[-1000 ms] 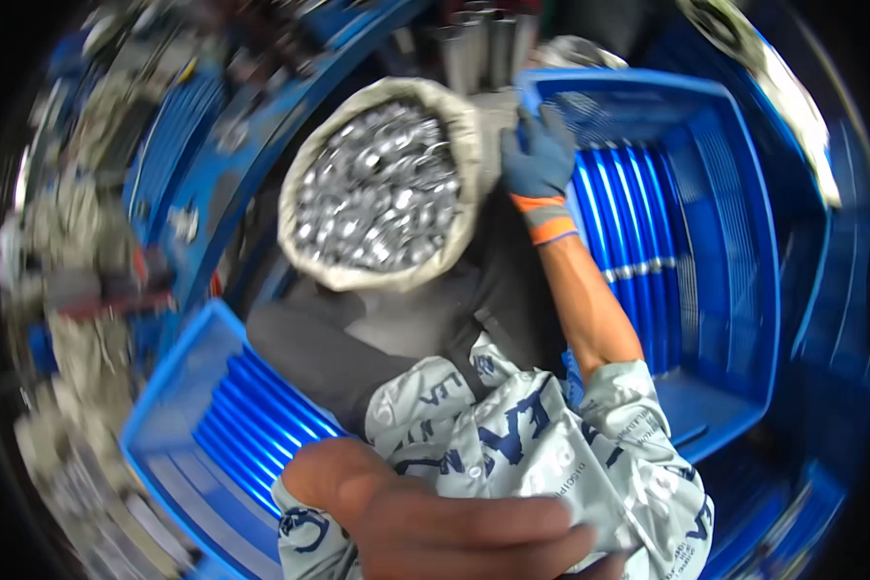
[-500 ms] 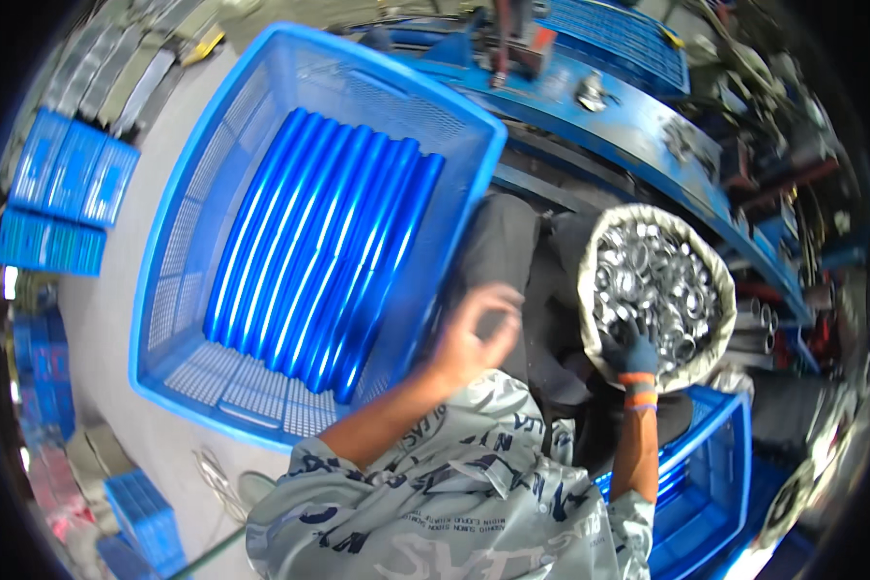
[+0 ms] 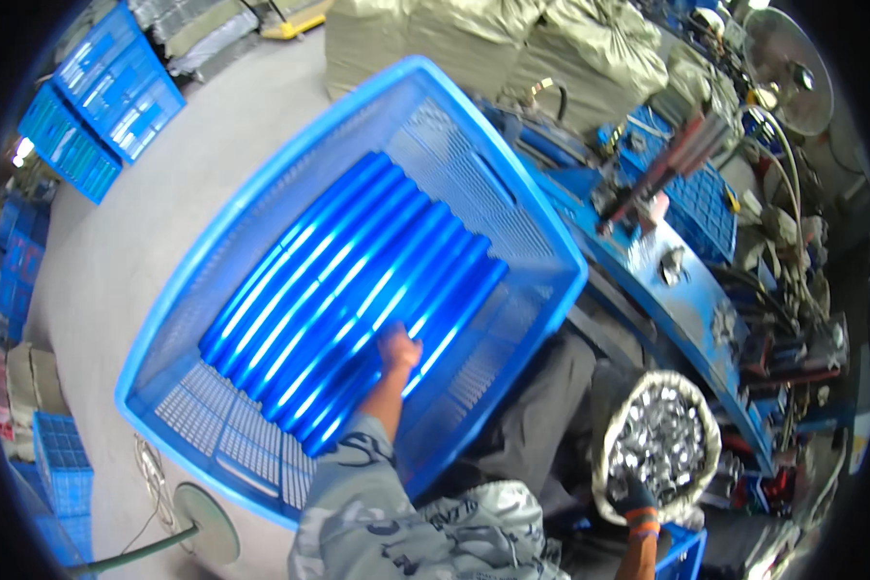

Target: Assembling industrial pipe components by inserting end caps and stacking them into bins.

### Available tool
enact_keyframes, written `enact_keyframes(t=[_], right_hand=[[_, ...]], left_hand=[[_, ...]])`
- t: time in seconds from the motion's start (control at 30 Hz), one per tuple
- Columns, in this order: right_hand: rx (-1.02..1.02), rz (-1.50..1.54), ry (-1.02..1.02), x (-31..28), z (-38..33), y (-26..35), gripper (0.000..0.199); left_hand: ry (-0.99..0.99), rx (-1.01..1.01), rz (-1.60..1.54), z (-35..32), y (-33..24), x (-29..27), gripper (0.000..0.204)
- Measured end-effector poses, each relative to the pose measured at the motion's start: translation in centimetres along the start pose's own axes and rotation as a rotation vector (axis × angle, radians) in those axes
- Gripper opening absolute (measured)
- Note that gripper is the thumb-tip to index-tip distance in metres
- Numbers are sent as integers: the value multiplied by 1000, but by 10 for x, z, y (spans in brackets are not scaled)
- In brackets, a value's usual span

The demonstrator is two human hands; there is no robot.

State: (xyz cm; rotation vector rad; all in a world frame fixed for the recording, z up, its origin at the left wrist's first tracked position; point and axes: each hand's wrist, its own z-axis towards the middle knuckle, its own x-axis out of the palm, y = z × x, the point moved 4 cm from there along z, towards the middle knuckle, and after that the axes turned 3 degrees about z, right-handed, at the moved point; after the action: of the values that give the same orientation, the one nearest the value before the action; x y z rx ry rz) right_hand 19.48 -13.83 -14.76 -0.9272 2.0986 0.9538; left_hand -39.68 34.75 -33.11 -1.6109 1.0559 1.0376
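Blue shiny tubes lie side by side in layers inside a large blue mesh-walled crate. My bare left hand is down on the tubes near the crate's right side, its fingers drawn together on one of them; blur hides the exact grip. At the lower right, a pale cloth sack with a rolled rim holds many small silvery metal rings. My right hand, in a dark glove with an orange cuff, reaches over the sack's near rim into the rings. Its fingers are too dark and covered to make out.
A blue metal workbench with clamps and loose parts runs along the right. Large wrapped bales stand behind the crate. Blue crates are stacked at far left. A round green stand base sits on the floor near the crate's front.
My left hand has gone from beside the crate down onto the tubes. My view has swung left, so the crate and sack appear shifted. The gloved right hand stays at the sack.
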Motion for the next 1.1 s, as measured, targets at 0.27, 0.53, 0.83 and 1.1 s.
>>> enact_keyframes(t=[0.27,0.53,0.83,1.1], right_hand=[[51,-75,-311,-11,-43,-52,67],[49,-170,-342,-12,-70,-99,53],[-59,402,-657,-27,-102,-127,30],[135,2171,-766,1,-102,-126,47]], left_hand=[[223,-67,18,-30,-59,-10,100],[-25,176,-964,-128,-116,-86,84],[-66,693,-716,-212,-335,-273,57],[304,1485,-167,-410,-464,-236,73]])
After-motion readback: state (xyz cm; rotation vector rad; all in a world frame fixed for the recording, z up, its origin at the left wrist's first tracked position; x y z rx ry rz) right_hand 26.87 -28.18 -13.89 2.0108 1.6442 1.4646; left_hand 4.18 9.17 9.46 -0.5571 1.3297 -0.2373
